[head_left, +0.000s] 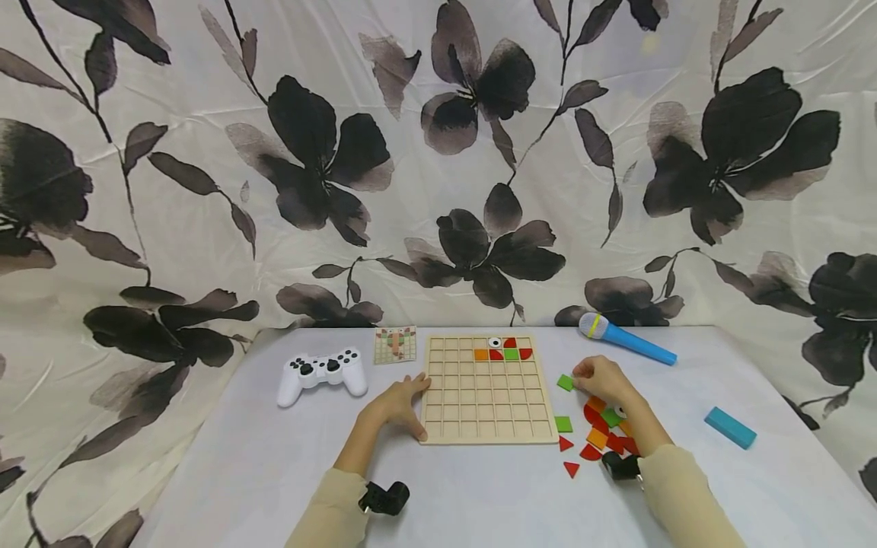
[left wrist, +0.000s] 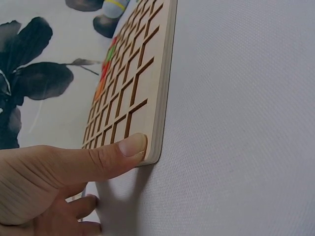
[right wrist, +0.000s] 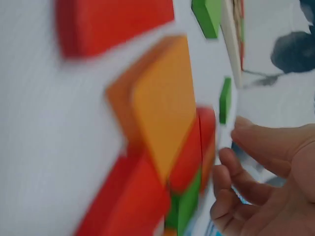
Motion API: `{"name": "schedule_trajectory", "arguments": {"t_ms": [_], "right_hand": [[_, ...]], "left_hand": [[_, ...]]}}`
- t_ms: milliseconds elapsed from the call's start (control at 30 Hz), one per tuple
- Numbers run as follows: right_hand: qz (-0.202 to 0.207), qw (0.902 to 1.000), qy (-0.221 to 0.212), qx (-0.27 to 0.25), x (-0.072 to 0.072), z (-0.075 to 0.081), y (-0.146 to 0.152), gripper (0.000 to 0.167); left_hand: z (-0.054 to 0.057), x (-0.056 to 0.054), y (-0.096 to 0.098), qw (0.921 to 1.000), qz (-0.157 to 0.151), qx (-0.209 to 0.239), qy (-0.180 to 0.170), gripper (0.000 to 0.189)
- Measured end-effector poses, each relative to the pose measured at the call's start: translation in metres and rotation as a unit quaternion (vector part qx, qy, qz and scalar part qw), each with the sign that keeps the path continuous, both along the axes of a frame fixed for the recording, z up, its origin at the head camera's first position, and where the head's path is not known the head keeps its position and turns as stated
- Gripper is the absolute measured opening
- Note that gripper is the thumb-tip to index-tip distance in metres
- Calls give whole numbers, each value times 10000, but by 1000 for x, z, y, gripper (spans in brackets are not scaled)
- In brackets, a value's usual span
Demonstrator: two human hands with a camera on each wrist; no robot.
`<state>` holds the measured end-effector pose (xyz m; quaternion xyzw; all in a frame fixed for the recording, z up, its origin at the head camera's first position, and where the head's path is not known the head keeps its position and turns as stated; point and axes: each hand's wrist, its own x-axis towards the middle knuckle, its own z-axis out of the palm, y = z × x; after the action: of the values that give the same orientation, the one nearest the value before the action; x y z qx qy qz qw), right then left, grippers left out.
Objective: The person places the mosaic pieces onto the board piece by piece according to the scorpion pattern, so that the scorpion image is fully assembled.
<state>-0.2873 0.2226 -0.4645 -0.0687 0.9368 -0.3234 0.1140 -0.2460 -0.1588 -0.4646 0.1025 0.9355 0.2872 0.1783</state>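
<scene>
A wooden grid board (head_left: 479, 396) lies on the table, a few coloured tiles set in its upper right cells. My left hand (head_left: 400, 405) is at its left edge, fingers spread along the side. In the left wrist view the straight thumb (left wrist: 133, 145) presses on a corner of the board (left wrist: 158, 88). Right of the board, my right hand (head_left: 603, 378) hovers beside a green square tile (head_left: 565, 382). Thumb and fingers are apart in the right wrist view, with nothing between them, and the green tile (right wrist: 225, 100) stands just beyond the thumb tip.
Loose red, orange and green tiles (head_left: 597, 438) are heaped below my right hand. A pattern card (head_left: 395, 345) and a white game controller (head_left: 322, 373) lie left of the board. To the right are a blue toy microphone (head_left: 637, 344) and a teal block (head_left: 730, 428).
</scene>
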Motion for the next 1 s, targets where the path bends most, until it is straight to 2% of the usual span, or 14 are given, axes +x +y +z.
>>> {"name": "schedule_trajectory", "arguments": {"t_ms": [267, 433, 600, 1000], "right_hand": [[442, 9987, -236, 74, 28, 6, 25, 21], [446, 9987, -139, 186, 38, 3, 23, 24], [373, 9990, -125, 221, 40, 3, 14, 26], [611, 9980, -22, 175, 35, -1, 2, 25]], "left_hand": [[2, 1, 1, 10000, -31, 6, 18, 96], [4, 3, 1, 10000, -34, 50, 49, 96], [4, 3, 1, 10000, -65, 50, 39, 96], [5, 4, 1, 10000, 12, 77, -7, 96]]}}
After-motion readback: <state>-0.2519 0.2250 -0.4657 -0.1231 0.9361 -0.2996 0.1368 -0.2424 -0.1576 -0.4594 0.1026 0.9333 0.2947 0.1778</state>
